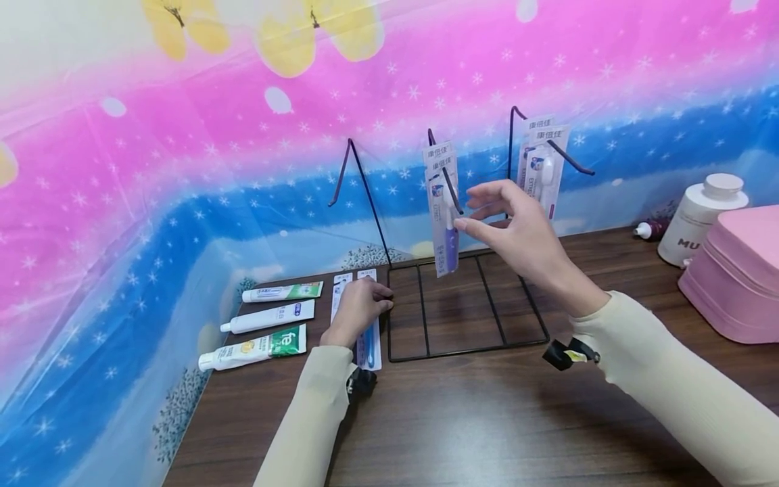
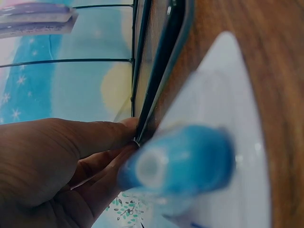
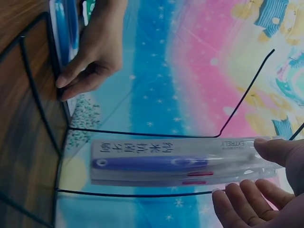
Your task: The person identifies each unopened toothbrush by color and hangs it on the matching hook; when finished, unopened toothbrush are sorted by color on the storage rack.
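Observation:
My left hand (image 1: 359, 308) reaches over two packaged toothbrushes (image 1: 369, 352) lying on the table. Its thumb and fingers pinch the left side of the black wire rack's base (image 1: 389, 338), also seen in the left wrist view. On the rack's middle hook hang two packaged toothbrushes, the front one with a purple handle (image 1: 451, 250). My right hand (image 1: 517, 226) is beside them with fingers spread and loosely bent. Its thumb tip is right at the package edge in the head view; in the right wrist view the thumb overlaps the package (image 3: 152, 161) near its top.
Two more toothbrush packages (image 1: 538, 169) hang on the right hook. Several toothpaste tubes (image 1: 268, 316) lie left of the rack. At right stand a white bottle (image 1: 700, 220) and a pink case (image 1: 736, 270), with a small dark tube (image 1: 651, 230) behind. A patterned cloth (image 1: 243, 135) covers the wall.

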A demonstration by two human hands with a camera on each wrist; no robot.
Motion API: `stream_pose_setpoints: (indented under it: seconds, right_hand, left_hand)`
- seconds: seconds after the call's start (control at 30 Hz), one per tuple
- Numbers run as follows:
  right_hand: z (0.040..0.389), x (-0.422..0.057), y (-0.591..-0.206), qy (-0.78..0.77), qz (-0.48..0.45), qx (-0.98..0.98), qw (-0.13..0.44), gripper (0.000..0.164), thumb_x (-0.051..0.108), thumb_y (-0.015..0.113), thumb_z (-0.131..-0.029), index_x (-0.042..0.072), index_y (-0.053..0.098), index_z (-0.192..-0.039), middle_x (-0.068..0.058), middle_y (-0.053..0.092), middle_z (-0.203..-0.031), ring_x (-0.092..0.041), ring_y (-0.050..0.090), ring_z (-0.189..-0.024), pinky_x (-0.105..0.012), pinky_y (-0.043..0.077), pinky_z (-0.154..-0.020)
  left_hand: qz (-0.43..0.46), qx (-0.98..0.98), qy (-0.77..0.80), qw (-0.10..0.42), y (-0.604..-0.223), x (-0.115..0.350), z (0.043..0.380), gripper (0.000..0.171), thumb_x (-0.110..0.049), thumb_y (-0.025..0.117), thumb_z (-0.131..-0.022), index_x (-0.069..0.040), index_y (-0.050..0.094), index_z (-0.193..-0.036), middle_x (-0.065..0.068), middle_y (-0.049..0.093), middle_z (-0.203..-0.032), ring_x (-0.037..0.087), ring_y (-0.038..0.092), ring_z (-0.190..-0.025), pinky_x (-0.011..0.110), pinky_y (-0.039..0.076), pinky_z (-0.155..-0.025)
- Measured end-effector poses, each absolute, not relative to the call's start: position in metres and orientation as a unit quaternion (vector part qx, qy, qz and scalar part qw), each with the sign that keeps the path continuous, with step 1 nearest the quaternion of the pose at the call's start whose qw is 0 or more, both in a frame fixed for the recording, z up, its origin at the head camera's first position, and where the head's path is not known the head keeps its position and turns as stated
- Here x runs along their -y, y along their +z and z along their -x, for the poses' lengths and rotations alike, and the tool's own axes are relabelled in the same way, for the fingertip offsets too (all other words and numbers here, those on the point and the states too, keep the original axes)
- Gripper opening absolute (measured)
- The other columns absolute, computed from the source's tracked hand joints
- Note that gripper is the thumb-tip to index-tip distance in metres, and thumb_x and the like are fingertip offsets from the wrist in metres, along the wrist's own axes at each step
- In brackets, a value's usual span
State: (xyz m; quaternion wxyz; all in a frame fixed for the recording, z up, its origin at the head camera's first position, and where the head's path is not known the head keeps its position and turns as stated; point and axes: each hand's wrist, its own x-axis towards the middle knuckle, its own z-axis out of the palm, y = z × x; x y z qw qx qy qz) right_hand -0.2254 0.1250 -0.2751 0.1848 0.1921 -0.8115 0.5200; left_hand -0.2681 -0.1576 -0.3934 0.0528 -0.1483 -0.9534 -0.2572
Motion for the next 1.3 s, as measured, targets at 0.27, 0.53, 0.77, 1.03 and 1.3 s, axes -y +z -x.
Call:
stream_pose_setpoints:
  seconds: [0.27, 0.53, 0.77, 1.03, 1.3]
  right_hand:
    - [0.214, -0.144, -0.297, 0.506, -0.186, 0.827, 0.160, 0.049, 0.042, 0.072, -0.087, 0.013, 0.060, -0.124, 0.002, 0.062, -0.116, -0.012, 0.061, -0.095, -0.034, 0.050, -0.079]
    - [0.200, -0.163, -0.312, 0.482, -0.165, 0.853, 0.112, 0.038, 0.044, 0.070, -0.087, 0.021, 0.064, -0.116, 0.005, 0.067, -0.105, -0.010, 0.062, -0.093, -0.032, 0.051, -0.075]
    - [0.200, -0.186, -0.334, 0.451, -0.165, 0.874, 0.070, 0.031, 0.042, 0.068, -0.090, 0.023, 0.067, -0.114, 0.004, 0.067, -0.104, -0.013, 0.062, -0.091, -0.031, 0.051, -0.075]
    - [0.208, -0.203, -0.355, 0.418, -0.175, 0.891, 0.026, 0.024, 0.037, 0.069, -0.091, 0.020, 0.070, -0.108, 0.003, 0.068, -0.098, -0.018, 0.061, -0.086, -0.033, 0.052, -0.070]
    - [0.216, -0.219, -0.373, 0.400, -0.160, 0.903, -0.014, 0.024, 0.029, 0.071, -0.090, 0.014, 0.072, -0.108, 0.002, 0.069, -0.094, -0.018, 0.062, -0.083, -0.033, 0.052, -0.069]
  left_hand:
    - [0.158, 0.954, -0.248, 0.064, -0.396, 0.159, 0.269, 0.018, -0.009, 0.073, -0.087, -0.006, 0.076, -0.105, 0.006, 0.067, -0.100, 0.017, 0.066, -0.084, 0.028, 0.055, -0.068]
    - [0.152, 0.954, -0.251, 0.062, -0.395, 0.159, 0.268, 0.019, -0.010, 0.073, -0.088, -0.006, 0.076, -0.106, 0.006, 0.066, -0.100, 0.016, 0.065, -0.083, 0.028, 0.055, -0.068]
    - [0.151, 0.954, -0.254, 0.056, -0.394, 0.159, 0.267, 0.019, -0.011, 0.073, -0.088, -0.006, 0.076, -0.106, 0.005, 0.066, -0.101, 0.016, 0.066, -0.084, 0.028, 0.055, -0.069]
    - [0.152, 0.953, -0.256, 0.061, -0.396, 0.160, 0.265, 0.019, -0.009, 0.074, -0.087, -0.006, 0.076, -0.105, 0.006, 0.066, -0.100, 0.017, 0.066, -0.084, 0.029, 0.055, -0.069]
    - [0.151, 0.954, -0.255, 0.054, -0.394, 0.159, 0.268, 0.018, -0.010, 0.073, -0.088, -0.008, 0.076, -0.105, 0.004, 0.066, -0.101, 0.016, 0.064, -0.085, 0.030, 0.055, -0.069]
